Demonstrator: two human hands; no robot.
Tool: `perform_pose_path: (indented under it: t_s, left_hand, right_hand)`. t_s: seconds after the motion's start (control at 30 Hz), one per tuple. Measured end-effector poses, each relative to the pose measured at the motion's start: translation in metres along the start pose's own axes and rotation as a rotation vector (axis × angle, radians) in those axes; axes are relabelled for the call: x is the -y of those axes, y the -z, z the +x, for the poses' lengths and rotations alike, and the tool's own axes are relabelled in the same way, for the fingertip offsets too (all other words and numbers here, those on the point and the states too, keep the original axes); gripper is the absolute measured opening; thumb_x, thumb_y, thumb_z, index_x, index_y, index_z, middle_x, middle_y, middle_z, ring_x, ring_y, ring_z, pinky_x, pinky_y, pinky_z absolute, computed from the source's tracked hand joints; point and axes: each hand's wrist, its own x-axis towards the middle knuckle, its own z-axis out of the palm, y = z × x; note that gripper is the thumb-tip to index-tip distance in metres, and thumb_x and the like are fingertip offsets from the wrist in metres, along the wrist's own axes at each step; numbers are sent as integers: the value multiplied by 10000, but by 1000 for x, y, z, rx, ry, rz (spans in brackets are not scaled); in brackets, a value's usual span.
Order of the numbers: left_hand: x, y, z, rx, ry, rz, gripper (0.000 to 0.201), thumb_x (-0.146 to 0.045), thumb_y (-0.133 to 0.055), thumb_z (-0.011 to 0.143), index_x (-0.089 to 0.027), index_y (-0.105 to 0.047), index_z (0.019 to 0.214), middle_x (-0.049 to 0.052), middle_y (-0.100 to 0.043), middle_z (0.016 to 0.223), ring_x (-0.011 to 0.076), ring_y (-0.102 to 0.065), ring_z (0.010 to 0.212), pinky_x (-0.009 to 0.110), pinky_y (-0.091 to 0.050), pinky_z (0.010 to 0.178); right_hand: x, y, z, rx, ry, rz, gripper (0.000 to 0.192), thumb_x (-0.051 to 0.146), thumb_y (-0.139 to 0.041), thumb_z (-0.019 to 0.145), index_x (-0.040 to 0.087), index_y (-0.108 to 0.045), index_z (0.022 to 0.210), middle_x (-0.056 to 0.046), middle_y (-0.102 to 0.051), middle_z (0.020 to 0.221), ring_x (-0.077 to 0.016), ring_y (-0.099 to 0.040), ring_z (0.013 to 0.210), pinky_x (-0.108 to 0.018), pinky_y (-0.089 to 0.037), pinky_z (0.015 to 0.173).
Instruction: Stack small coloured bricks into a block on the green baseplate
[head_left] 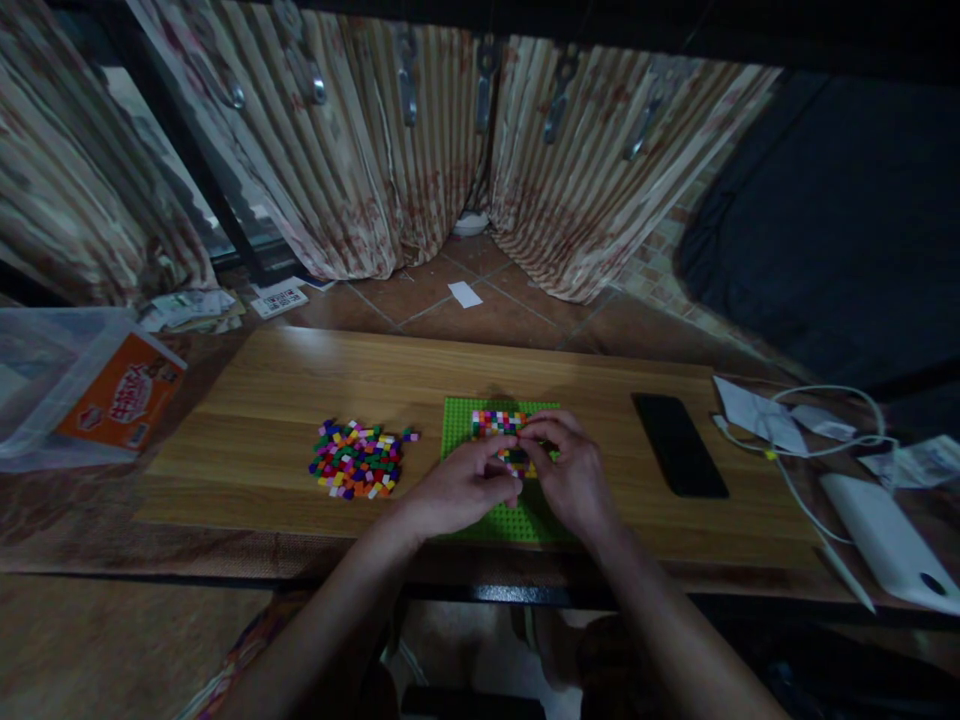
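Observation:
A green studded baseplate (454, 422) lies on the wooden board, with rows of small multicoloured bricks (499, 418) set on its upper part. Over these rows my left hand (466, 485) comes in from the left, its thumb and fingers bent together. From the right my right hand (568, 468) meets it, thumb and index finger pinched. The fingertips of both hands almost touch above the bricks. Whatever is between them is too small and dark to make out. To the left sits a loose pile of small coloured bricks (358, 458), apart from both hands.
The wooden board (247, 440) carries a black phone (680, 445) at the right. Beyond it lie a white cable (814, 515), a white power bank-like device (892, 540) and papers. At far left stands a clear plastic box (52, 340) with an orange label. Striped curtains (360, 150) hang behind.

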Motion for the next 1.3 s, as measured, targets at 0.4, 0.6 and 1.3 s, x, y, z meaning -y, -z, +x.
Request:
perform_pose_path:
  t_s: [0.4, 0.6, 1.3]
  left_hand:
    - [6, -1, 0, 19, -41, 96, 506, -168, -540, 808, -192, -513, 1313, -26, -590, 679, 115, -534, 607, 245, -415, 599]
    - [-1, 8, -6, -73, -66, 48, 327, -215, -575, 827, -189, -656, 1142, -9, -620, 699, 101, -525, 619, 217, -407, 580]
    - [-1, 10, -2, -416, -254, 712, 155, -276, -489, 929, -229, -635, 948, 19, -700, 886, 156, -635, 748, 248, -442, 691]
  right_hand:
    - [-6, 0, 2, -38, -345, 274, 102, 301, -670, 710, 202, -691, 727, -23, -673, 775, -180, -614, 738, -322, -483, 707]
    - [-6, -6, 4, -70, -543, 581, 175, 308, -765, 568, 201, -672, 670, 25, -639, 591, -132, -534, 543, -268, -423, 548]
    - [-8, 4, 12, -144, -571, 619, 271, 440, -796, 569, 209, -694, 667, 6, -650, 649, -146, -562, 614, -278, -459, 570]
